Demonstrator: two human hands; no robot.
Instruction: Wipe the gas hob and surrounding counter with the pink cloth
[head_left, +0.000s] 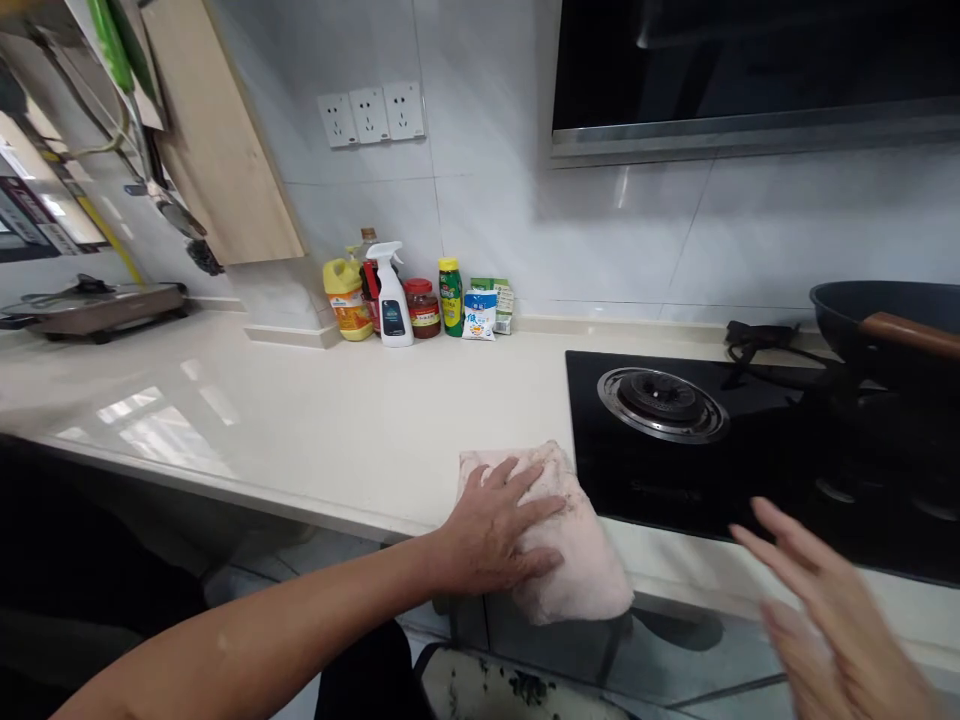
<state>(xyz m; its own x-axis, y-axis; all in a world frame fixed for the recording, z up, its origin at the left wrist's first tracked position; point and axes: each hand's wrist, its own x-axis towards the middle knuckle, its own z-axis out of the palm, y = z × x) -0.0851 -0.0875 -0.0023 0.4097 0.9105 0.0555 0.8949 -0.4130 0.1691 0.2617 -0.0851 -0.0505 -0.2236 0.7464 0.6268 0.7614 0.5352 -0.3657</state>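
A pale pink cleaning cloth [581,560] lies on the white countertop [360,430], with its near part hanging over the front edge. My left hand [499,525] rests flat on the cloth with fingers spread, pressing it against the counter. At the lower right, my right hand [832,610] hovers in front of the hob, its fingers apart and slightly blurred, with nothing in it. The black gas hob [630,480] begins just right of the cloth, and its bare burner [664,403] sits behind.
Against the wall stand a white spray bottle [394,310], a yellow jug [347,305], a red-lidded jar [422,310], a green bottle [451,300] and a white packet [480,315]. A wok [870,310] is at the right; an electric pan [97,305] is far left.
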